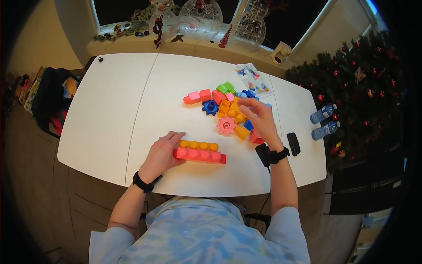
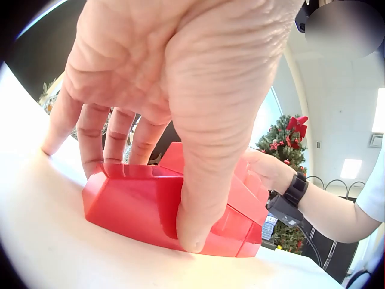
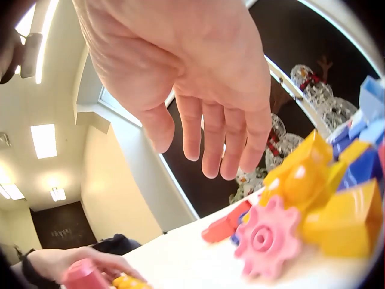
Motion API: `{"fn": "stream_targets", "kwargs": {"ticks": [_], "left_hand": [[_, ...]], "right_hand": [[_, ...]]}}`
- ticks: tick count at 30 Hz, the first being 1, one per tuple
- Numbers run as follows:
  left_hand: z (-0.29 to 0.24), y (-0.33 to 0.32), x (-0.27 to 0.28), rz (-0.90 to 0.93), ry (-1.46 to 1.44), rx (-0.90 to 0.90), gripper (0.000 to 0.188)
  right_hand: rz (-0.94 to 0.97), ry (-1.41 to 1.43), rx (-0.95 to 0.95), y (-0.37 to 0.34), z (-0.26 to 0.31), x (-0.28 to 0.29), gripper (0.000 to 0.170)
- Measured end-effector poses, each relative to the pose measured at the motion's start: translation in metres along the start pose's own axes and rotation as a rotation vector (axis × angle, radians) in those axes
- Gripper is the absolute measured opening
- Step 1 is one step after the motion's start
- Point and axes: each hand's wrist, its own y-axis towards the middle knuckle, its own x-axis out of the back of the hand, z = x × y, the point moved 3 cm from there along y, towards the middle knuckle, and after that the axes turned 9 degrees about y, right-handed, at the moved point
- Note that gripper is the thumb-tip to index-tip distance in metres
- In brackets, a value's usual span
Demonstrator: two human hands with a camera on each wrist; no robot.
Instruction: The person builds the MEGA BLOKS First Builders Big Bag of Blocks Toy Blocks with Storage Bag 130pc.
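In the head view my left hand [image 1: 161,153] grips the left end of a long red and pink block row [image 1: 200,155], beside a yellow row with round studs [image 1: 198,145]. The left wrist view shows the thumb of my left hand [image 2: 174,114] against the red side [image 2: 138,195] and its fingers on the far side. My right hand [image 1: 259,121] hovers over the block pile, fingers relaxed and holding nothing. Below it lie yellow blocks [image 1: 237,115] and a pink gear [image 1: 226,126], which the right wrist view shows below my right hand [image 3: 198,90].
A blue gear [image 1: 210,107], green blocks [image 1: 225,88] and red blocks [image 1: 205,95] lie in the pile. A picture sheet [image 1: 253,79] is behind it. To the right are a black case [image 1: 293,144] and two water bottles [image 1: 324,122]. A cable hangs near my right wrist.
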Motion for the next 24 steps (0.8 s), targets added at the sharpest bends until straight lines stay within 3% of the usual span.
{"fn": "stream_targets", "kwargs": {"ticks": [1, 5, 7, 11, 15, 19, 21, 24], "left_hand": [[-0.001, 0.0, 0.001, -0.031, -0.027, -0.022, 0.07], [-0.002, 0.0, -0.003, 0.009, -0.011, -0.012, 0.069], [0.001, 0.002, -0.005, 0.099, -0.006, 0.036, 0.068], [0.005, 0.0, -0.005, 0.056, -0.029, 0.015, 0.067], [0.004, 0.0, -0.007, 0.014, -0.029, -0.03, 0.061], [0.003, 0.001, -0.007, 0.003, -0.014, -0.026, 0.068], [0.002, 0.003, -0.005, 0.007, -0.031, -0.06, 0.068], [-0.001, 0.004, -0.004, 0.031, -0.049, -0.057, 0.07]], "right_hand": [[-0.097, -0.079, 0.044, 0.009, 0.006, 0.009, 0.032], [-0.1, -0.318, 0.16, 0.047, 0.002, 0.005, 0.031], [0.004, -0.55, 0.229, 0.062, -0.006, -0.015, 0.03], [0.109, -0.584, 0.163, 0.063, 0.014, -0.036, 0.029], [0.199, -0.547, 0.175, 0.021, 0.035, -0.025, 0.03], [0.185, -0.492, 0.061, -0.036, 0.041, 0.036, 0.028], [0.235, -0.533, -0.171, -0.064, 0.04, 0.089, 0.028], [0.041, -0.672, -0.329, -0.11, 0.052, 0.19, 0.028]]}}
